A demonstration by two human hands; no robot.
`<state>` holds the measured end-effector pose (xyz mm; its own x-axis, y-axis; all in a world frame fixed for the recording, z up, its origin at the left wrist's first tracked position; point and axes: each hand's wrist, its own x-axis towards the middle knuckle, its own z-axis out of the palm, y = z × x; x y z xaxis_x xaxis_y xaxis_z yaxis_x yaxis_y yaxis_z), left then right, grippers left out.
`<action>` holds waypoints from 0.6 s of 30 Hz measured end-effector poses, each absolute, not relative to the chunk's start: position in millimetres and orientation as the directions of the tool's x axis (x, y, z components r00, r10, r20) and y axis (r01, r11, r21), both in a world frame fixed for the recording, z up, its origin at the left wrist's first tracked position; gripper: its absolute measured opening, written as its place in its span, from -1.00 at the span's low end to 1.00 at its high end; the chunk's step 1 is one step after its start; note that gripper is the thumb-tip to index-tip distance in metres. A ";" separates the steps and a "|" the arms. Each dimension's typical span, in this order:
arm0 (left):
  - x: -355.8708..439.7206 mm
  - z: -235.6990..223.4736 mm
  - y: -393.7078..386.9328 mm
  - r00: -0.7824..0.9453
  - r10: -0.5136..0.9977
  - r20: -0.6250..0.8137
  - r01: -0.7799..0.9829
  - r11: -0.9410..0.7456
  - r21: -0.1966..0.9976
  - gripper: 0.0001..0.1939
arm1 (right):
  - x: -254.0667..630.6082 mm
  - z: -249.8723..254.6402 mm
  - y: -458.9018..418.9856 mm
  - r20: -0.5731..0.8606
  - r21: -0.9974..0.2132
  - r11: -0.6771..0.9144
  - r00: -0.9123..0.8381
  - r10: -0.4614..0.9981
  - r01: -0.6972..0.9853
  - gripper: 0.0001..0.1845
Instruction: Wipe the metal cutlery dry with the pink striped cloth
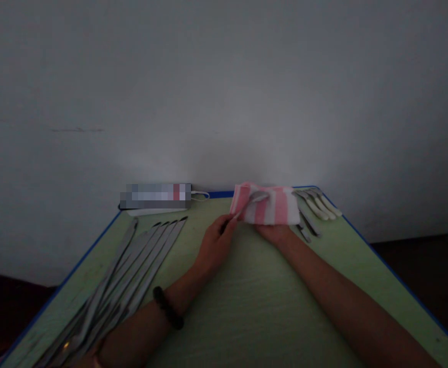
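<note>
My left hand (216,243) is closed around the handle of a metal spoon (259,196). The spoon's bowl lies against a pink and white striped cloth (281,207). Under that cloth is my right hand (272,232), palm side up, with the cloth draped over its fingers. Most of the right fingers are hidden, and I cannot tell how tightly they grip. Just right of the cloth lie several utensils with pale handles (319,207) and a pair of dark metal pieces (309,222).
Several long metal utensils (147,260) lie side by side on the left of the green table (247,317), partly behind my left forearm. A blurred-out box or device (155,197) with a white cord (201,194) sits at the back left. A grey wall (224,102) rises behind the table's blue edge.
</note>
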<state>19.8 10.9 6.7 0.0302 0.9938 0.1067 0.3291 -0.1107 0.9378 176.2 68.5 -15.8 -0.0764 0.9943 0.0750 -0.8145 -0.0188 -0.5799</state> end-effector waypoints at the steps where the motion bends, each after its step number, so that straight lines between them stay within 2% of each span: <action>1: 19.4 6.8 11.5 0.046 0.990 0.130 0.369 -0.138 0.919 -0.69 | 176.0 -15.2 68.4 0.089 -0.570 -0.028 -0.096 0.991 -0.821 -0.70; 5: 17.7 4.9 15.1 0.139 0.985 0.100 0.412 -0.150 0.899 -0.69 | 174.0 -5.9 65.5 0.108 -0.540 -0.105 -0.193 0.975 -0.835 -0.67; 8: 16.8 3.9 16.3 0.212 0.975 0.064 0.431 -0.152 0.889 -0.65 | 172.9 0.6 61.7 0.080 -0.537 -0.092 -0.159 0.984 -0.838 -0.63; 18: 9.8 11.4 14.9 0.129 0.966 0.225 0.605 -0.256 0.753 -0.65 | 168.5 4.5 63.5 0.097 -0.560 -0.090 -0.172 0.980 -0.824 -0.69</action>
